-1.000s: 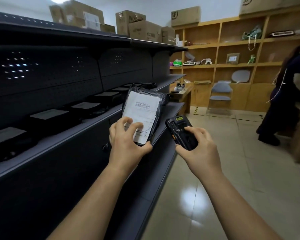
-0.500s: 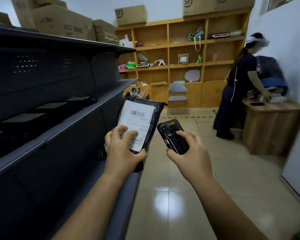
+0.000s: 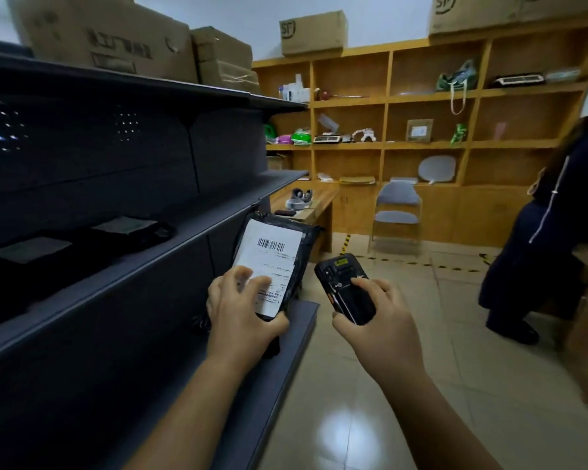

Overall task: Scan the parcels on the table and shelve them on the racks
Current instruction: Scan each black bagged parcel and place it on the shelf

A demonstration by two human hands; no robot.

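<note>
My left hand (image 3: 241, 313) grips the lower end of a black plastic parcel (image 3: 306, 239), holding it upright; its white label with a barcode (image 3: 270, 262) faces me. My right hand (image 3: 377, 320) grips a black handheld scanner (image 3: 345, 286) just right of the parcel, its top pointing up and away. Both are held in front of the dark grey rack (image 3: 170, 239) on my left. Two black parcels with labels (image 3: 126, 228) lie flat on the rack's middle shelf.
Cardboard boxes (image 3: 109, 39) stand on top of the rack. A wooden wall shelf (image 3: 431, 144) with odd items, a grey chair (image 3: 398, 208) and a small wooden desk (image 3: 306, 205) are at the back. A person in dark clothes (image 3: 550, 252) stands at the right. Tiled floor (image 3: 404, 385) lies ahead.
My view has moved along the rack toward its far end and turned slightly. Both hands keep their hold on the parcel and scanner. The person at the right has shifted toward the frame's edge.
</note>
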